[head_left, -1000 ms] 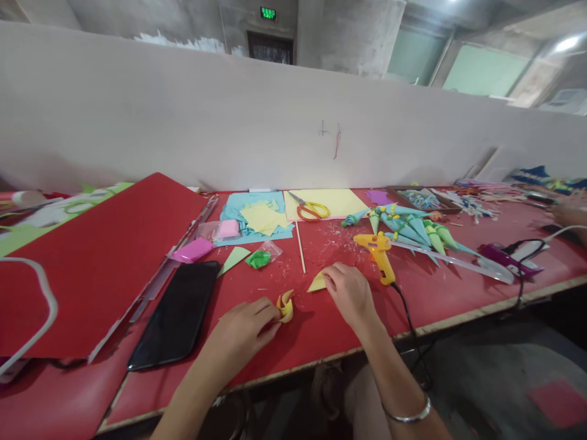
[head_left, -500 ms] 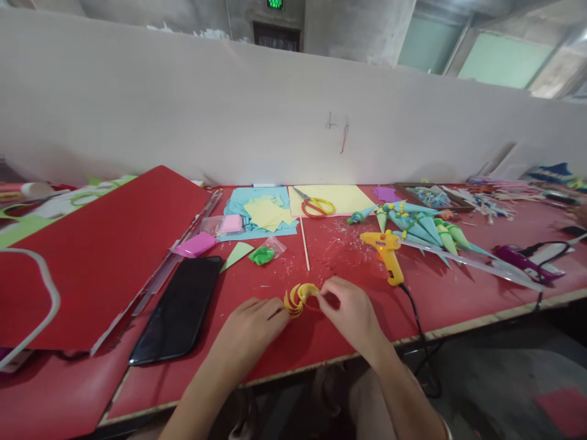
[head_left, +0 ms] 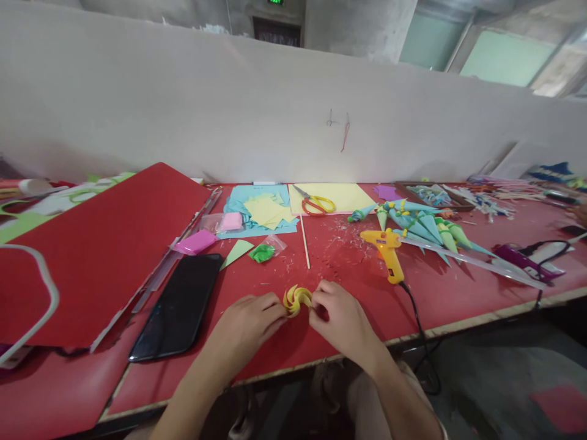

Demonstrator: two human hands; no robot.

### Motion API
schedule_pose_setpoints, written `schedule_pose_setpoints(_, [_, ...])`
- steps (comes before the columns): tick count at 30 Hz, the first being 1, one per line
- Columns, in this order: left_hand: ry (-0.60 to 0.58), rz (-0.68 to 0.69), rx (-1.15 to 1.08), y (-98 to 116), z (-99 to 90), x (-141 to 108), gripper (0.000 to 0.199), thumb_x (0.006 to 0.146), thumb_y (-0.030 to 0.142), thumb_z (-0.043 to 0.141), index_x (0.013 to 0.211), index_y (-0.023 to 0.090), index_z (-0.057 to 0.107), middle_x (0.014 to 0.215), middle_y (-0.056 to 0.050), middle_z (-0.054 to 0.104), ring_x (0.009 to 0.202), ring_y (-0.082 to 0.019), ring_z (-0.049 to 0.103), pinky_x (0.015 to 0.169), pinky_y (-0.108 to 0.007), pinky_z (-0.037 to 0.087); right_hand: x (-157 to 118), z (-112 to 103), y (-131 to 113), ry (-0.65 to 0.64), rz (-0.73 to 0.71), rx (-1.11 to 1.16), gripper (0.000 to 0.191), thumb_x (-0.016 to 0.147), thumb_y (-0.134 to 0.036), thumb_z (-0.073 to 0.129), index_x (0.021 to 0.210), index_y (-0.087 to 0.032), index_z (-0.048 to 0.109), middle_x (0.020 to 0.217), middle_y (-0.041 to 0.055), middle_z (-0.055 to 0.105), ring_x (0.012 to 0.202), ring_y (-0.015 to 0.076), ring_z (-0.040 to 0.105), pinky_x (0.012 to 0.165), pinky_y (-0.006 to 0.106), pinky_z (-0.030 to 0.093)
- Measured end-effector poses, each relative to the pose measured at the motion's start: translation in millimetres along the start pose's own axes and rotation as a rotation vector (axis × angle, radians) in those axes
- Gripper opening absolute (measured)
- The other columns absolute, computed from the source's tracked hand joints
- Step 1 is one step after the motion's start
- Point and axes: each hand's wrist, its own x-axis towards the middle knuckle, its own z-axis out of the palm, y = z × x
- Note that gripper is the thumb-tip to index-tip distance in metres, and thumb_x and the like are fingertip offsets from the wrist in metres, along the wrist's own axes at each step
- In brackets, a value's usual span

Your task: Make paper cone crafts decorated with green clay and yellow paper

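Note:
Between my hands, just above the red tabletop near its front edge, is a yellow piece with curled, pointed petal-like strips, perhaps paper (head_left: pixel 297 299). My left hand (head_left: pixel 257 318) pinches its left side with closed fingers. On the opposite side my right hand (head_left: pixel 337 311) grips its right end between thumb and fingers. The fingertips cover parts of the piece. Beyond the hands a thin pale stick (head_left: pixel 305 243) lies on the table. A small bag with green clay-like material (head_left: pixel 263 253) is left of the stick.
A yellow glue gun (head_left: pixel 389 250) with a black cord lies to the right, beside blue and green paper cones (head_left: pixel 419 221). Scissors (head_left: pixel 316 205) rest on a pale yellow sheet (head_left: pixel 355 195). A black phone (head_left: pixel 180 308) and large red board (head_left: pixel 119 244) lie left.
My right hand has moved slightly left, closer to my left hand. The yellow piece looks more bunched together, with its right end drawn inward.

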Motion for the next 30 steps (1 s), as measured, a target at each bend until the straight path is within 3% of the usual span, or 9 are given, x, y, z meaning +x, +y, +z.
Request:
schedule_pose_setpoints(10, [-0.054, -0.121, -0.059, -0.9, -3.2, 1.5, 0.012, 0.083, 0.02, 0.048, 0.078, 0.02, 0.059, 0.077, 0.001, 0.061, 0.066, -0.012, 0.058, 0.059, -0.022, 0.04, -2.1, -2.7, -3.2, -0.057, -0.021, 0.059, 0.017, 0.07, -0.011, 0.048, 0.056, -0.018, 0.041, 0.064, -0.0034, 0.043, 0.059, 0.0083, 0.043, 0.055, 0.021, 0.028])
schedule_pose_setpoints(17, [0.037, -0.189, -0.063, 2.6, -4.2, 2.2, 0.02, 0.083, 0.035, 0.048, 0.079, 0.02, 0.06, 0.079, 0.0, 0.062, 0.067, -0.014, 0.059, 0.058, -0.024, 0.039, -2.3, -3.1, -5.3, -0.07, -0.045, 0.034, 0.015, 0.069, -0.012, 0.048, 0.056, -0.018, 0.044, 0.062, -0.0037, 0.043, 0.058, 0.0087, 0.043, 0.055, 0.022, 0.027])
schedule_pose_setpoints(22, [0.025, -0.228, -0.019, 8.9, -2.4, 5.8, 0.02, 0.084, 0.031, 0.047, 0.076, 0.02, 0.061, 0.076, 0.0, 0.061, 0.061, -0.012, 0.058, 0.05, -0.021, 0.036, -2.2, -3.7, -6.3, -0.065, -0.051, 0.009, 0.014, 0.068, -0.012, 0.048, 0.056, -0.018, 0.044, 0.064, -0.0035, 0.044, 0.059, 0.0089, 0.043, 0.054, 0.022, 0.028])
schedule_pose_setpoints(30, [-0.004, -0.065, -0.045, 1.8, 3.7, 3.8, 0.02, 0.087, 0.017, 0.039, 0.085, 0.022, 0.059, 0.077, 0.002, 0.058, 0.065, -0.008, 0.056, 0.053, -0.016, 0.039, -1.3, -2.1, -6.4, -0.011, -0.014, 0.01, 0.009, 0.077, -0.023, 0.05, 0.069, -0.019, 0.053, 0.073, -0.0002, 0.051, 0.068, 0.0125, 0.051, 0.059, 0.022, 0.035])
